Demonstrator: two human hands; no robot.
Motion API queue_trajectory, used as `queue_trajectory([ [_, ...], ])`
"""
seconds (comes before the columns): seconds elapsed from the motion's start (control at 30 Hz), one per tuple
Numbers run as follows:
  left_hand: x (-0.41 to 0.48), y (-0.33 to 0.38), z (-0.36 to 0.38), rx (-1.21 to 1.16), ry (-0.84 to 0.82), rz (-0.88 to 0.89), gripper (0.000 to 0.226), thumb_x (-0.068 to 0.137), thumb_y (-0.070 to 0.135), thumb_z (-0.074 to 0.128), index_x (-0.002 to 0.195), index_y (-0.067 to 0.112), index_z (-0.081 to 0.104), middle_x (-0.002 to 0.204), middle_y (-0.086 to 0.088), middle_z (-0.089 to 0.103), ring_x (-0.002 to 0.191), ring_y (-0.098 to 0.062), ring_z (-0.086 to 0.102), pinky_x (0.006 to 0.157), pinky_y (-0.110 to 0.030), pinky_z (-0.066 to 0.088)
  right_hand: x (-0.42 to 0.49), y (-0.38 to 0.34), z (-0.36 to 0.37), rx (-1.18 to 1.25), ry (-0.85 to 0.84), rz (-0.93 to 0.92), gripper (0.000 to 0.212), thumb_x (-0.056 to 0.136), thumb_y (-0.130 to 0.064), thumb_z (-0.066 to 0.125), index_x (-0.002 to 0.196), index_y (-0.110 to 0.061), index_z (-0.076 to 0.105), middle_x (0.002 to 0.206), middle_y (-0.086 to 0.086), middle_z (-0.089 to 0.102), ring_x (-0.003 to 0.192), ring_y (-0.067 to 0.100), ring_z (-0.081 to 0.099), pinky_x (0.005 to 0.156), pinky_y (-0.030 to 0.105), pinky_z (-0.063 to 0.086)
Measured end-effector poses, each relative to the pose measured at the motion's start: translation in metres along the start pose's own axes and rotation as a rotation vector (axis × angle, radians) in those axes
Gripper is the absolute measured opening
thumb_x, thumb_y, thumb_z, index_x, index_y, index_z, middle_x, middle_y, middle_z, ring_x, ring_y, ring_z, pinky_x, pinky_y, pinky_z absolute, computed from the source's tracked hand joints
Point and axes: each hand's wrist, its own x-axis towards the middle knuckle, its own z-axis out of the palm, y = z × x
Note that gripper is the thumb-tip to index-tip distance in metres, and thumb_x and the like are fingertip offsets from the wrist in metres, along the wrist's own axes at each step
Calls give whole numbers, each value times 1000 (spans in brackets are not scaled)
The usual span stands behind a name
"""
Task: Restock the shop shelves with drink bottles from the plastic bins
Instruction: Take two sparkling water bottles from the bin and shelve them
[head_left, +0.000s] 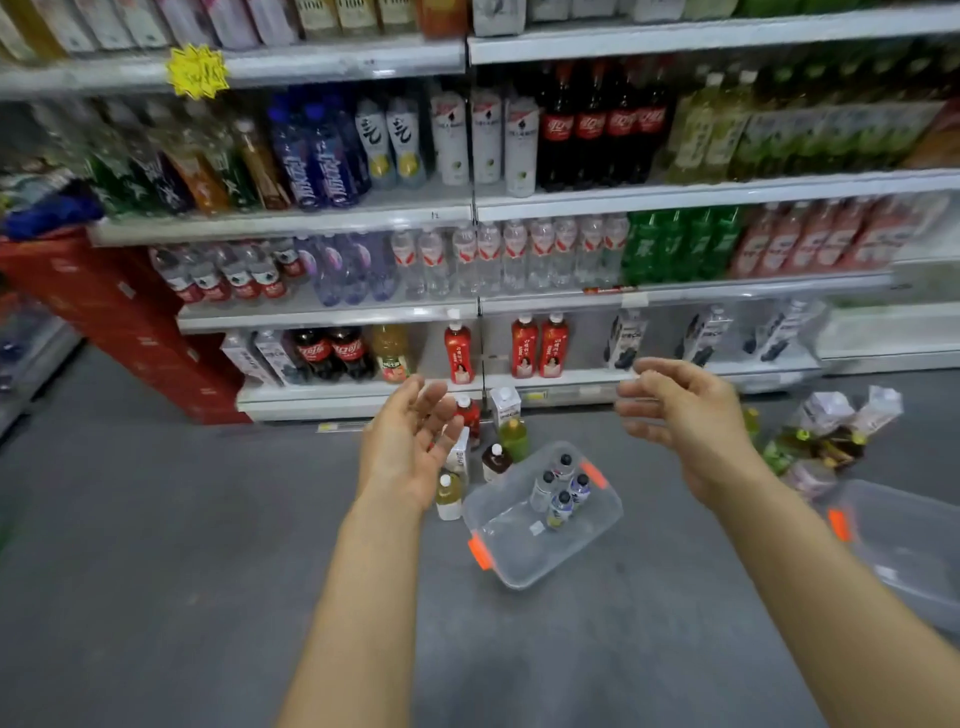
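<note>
Nearest, the left hand (410, 441) and right hand (685, 415) hang apart, palms facing inward and fingers loose, gripping nothing, apparently free for the next pick. Below them on the floor, a clear bin (498, 525) keeps four small bottles (561, 488) upright at its far end, with a second bin (904, 540) at the right edge. Further on, loose bottles (498, 460) stand just before the bottom shelf (363, 397), probably staged for its gaps beside the red bottles (524, 345).
</note>
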Motion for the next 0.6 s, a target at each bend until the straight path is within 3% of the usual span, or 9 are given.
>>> queue_trajectory([
  [0.17, 12, -59, 23, 43, 62, -87, 11, 95, 20, 62, 99, 11, 66, 82, -2, 71, 63, -11, 67, 65, -28, 59, 32, 28, -37, -22, 4, 73, 14, 98, -9, 52, 102, -14, 65, 85, 7, 71, 68, 18, 68, 64, 31, 55],
  [0.4, 60, -92, 37, 107, 142, -135, 16, 94, 19, 64, 104, 7, 67, 80, -2, 72, 65, -13, 67, 57, -28, 58, 90, 61, -32, -11, -27, 208, 14, 98, -5, 51, 104, -11, 62, 82, 9, 68, 60, 15, 64, 53, 23, 52],
  [0.6, 119, -113, 63, 128, 194, -211, 8, 96, 17, 62, 100, 11, 65, 82, -4, 71, 71, -17, 65, 71, -33, 56, 151, 78, -16, -48, -63, 293, 15, 97, -1, 50, 106, -6, 61, 78, 8, 67, 58, 16, 61, 56, 27, 51],
])
